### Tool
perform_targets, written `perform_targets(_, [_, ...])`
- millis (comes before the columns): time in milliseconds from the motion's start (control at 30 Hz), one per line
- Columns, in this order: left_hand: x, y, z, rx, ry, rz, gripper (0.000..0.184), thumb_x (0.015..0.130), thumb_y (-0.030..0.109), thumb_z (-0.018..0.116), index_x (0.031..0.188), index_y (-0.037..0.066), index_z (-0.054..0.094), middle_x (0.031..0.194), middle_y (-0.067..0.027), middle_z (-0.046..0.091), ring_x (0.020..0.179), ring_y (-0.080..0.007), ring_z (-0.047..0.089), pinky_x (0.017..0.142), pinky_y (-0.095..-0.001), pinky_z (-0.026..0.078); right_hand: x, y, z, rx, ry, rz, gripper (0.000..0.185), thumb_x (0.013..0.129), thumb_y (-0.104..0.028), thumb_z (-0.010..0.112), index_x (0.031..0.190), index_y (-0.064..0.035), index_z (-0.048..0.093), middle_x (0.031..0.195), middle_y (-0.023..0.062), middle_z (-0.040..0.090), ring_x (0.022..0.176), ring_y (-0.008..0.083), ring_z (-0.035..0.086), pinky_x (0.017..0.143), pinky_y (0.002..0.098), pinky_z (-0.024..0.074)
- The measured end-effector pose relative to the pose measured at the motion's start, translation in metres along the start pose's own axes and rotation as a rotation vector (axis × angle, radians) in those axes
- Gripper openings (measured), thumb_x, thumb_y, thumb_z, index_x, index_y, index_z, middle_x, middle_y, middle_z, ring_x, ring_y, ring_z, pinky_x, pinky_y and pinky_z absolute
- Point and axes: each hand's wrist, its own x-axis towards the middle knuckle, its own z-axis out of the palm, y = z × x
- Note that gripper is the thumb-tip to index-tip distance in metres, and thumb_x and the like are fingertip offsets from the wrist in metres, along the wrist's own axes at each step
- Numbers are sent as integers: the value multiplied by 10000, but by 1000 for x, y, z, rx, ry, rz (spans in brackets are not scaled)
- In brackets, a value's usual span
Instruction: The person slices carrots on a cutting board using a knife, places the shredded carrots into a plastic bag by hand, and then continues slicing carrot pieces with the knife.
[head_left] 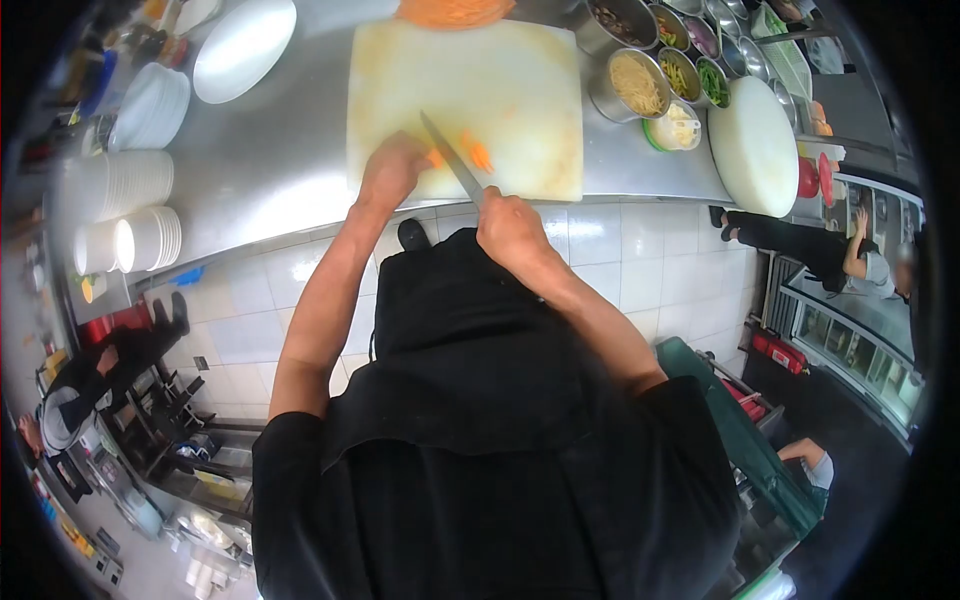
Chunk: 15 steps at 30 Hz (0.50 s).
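Observation:
A knife (452,157) is in my right hand (511,228), its blade slanting up and left over a white cutting board (465,75). My left hand (395,165) rests at the board's lower left, its fingers closed around an orange piece (434,157) just left of the blade. Cut orange strips (477,152) lie on the board right of the blade. At the board's far edge sits a heap of shredded orange food (455,12).
Metal containers of cut food (636,84) and a round white board (753,147) stand at the right. Stacked white bowls (148,240) and an oval plate (245,50) are at the left. Other people (850,260) appear at both sides.

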Motion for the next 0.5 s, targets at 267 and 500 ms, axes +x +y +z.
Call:
perform_targets(267, [0, -1, 6, 91, 94, 183, 58, 810, 51, 643, 865, 45, 663, 844, -130, 595, 820, -334, 595, 716, -417, 489, -8, -6, -8, 19, 58, -105, 88, 819, 14, 484, 847, 83, 531, 665, 312, 598, 659, 477, 625, 598, 550, 494])
perform_targets(500, [-7, -4, 9, 111, 139, 173, 51, 798, 40, 640, 844, 49, 661, 809, -118, 582, 813, -324, 585, 705, -417, 484, -5, -10, -3, 5, 89, -155, 93, 813, 23, 467, 845, 83, 530, 653, 310, 592, 655, 484, 620, 605, 550, 493])
